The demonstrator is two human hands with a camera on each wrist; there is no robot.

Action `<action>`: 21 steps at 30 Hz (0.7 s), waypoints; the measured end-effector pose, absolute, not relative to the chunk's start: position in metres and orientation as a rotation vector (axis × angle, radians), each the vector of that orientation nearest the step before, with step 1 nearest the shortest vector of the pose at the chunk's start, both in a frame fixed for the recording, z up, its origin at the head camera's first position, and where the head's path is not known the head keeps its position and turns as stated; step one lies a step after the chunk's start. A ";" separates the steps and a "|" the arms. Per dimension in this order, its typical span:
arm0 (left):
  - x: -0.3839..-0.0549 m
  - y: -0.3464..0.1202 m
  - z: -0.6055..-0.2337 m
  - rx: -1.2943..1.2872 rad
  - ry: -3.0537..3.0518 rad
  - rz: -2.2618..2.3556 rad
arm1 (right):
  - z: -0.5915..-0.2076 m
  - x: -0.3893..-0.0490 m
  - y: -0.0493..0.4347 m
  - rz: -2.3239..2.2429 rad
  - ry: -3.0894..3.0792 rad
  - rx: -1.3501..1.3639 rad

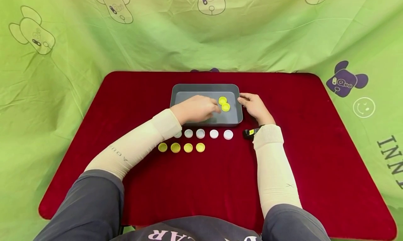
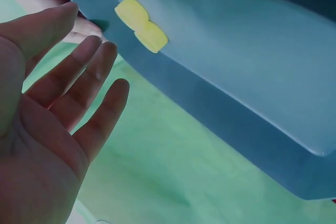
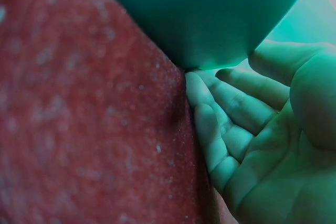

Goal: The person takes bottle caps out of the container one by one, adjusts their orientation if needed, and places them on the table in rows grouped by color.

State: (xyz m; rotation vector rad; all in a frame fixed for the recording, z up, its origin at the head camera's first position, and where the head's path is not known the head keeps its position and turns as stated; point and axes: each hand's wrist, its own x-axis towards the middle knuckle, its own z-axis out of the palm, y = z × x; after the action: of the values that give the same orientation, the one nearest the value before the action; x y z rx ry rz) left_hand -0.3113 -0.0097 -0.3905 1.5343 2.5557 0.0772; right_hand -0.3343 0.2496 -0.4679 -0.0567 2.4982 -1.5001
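A grey rectangular tray (image 1: 206, 88) lies on the red cloth, with two yellow bottle caps (image 1: 225, 107) side by side near its right end. Over the tray is my left hand (image 1: 196, 108), its fingertips left of those caps. In the left wrist view this hand (image 2: 58, 114) has its fingers spread and slightly bent, with nothing in the palm. My right hand (image 1: 256, 106) touches the tray's right end. Seen from the right wrist, its thumb and extended fingers (image 3: 244, 106) meet the tray wall (image 3: 210, 24) low by the cloth.
In front of the tray runs a row of several white caps (image 1: 200, 133). Nearer to me is a row of several yellow caps (image 1: 188, 148), beside my left sleeve (image 1: 138, 146). A black wrist device (image 1: 250, 133) sits by the right cuff. Green printed fabric (image 1: 163, 34) hangs behind.
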 end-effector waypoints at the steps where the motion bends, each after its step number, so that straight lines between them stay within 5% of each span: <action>1: -0.313 -0.009 -0.391 1.527 2.556 0.077 | -0.468 -0.335 0.250 -1.501 2.500 -0.064; 21: -0.334 0.017 -0.403 1.491 2.546 0.045 | -0.470 -0.336 0.252 -1.495 2.521 -0.072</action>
State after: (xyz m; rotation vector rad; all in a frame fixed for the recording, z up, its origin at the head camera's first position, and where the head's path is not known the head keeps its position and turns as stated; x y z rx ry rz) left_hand -0.3342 0.0171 -0.4032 1.4913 2.5462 0.0454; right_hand -0.3357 0.2519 -0.4700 -0.0722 2.5212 -1.4953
